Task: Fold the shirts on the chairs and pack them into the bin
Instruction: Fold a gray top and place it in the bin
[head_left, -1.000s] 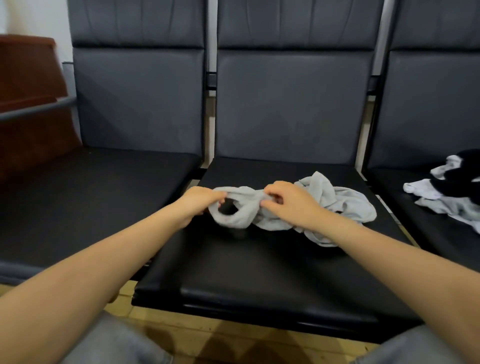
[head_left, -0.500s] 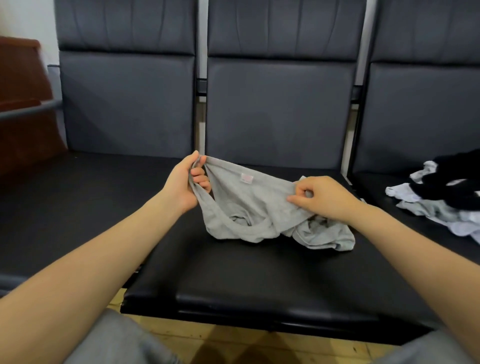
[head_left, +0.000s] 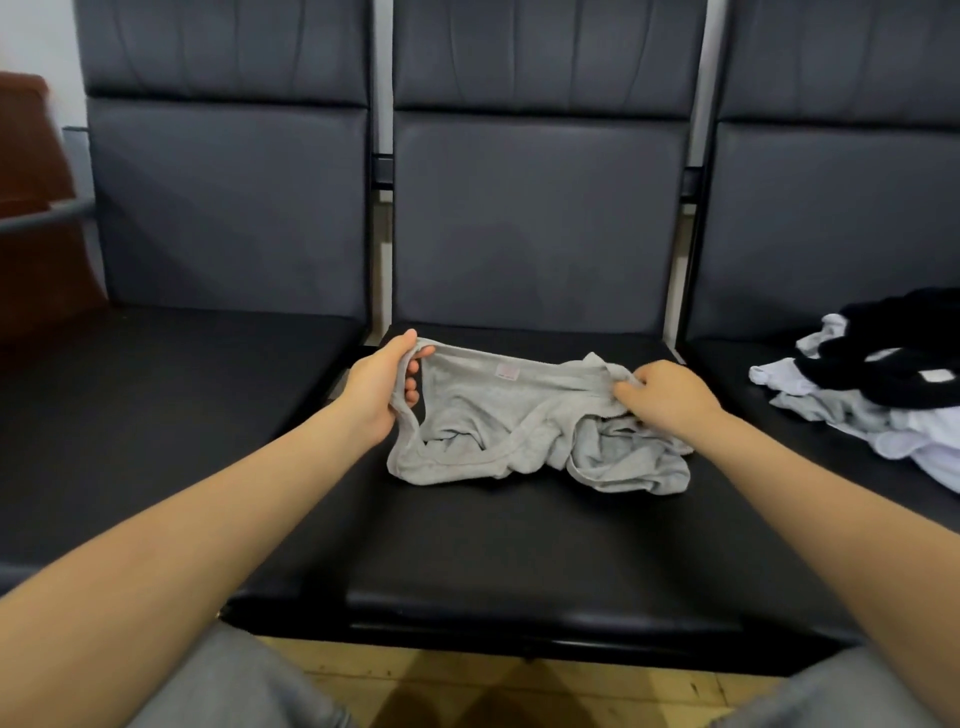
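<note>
A grey shirt (head_left: 519, 421) lies bunched on the seat of the middle black chair (head_left: 519, 545), its neck opening and a small pink label facing me. My left hand (head_left: 382, 387) grips the left end of the neckline, fingers curled through the opening. My right hand (head_left: 665, 397) pinches the fabric at the right end of the neckline. Between the two hands the upper edge is stretched out; the lower part of the shirt stays crumpled on the seat. No bin is in view.
A heap of white, grey and black garments (head_left: 878, 384) lies on the right chair's seat. The left chair (head_left: 171, 395) has a bare seat. Reddish wooden furniture (head_left: 36, 208) stands at the far left. Wooden floor (head_left: 467, 686) shows below the seats.
The shirt was a tight bundle between my hands. My hands have moved apart, the left toward the left and the right toward the right, drawing the neckline out wide.
</note>
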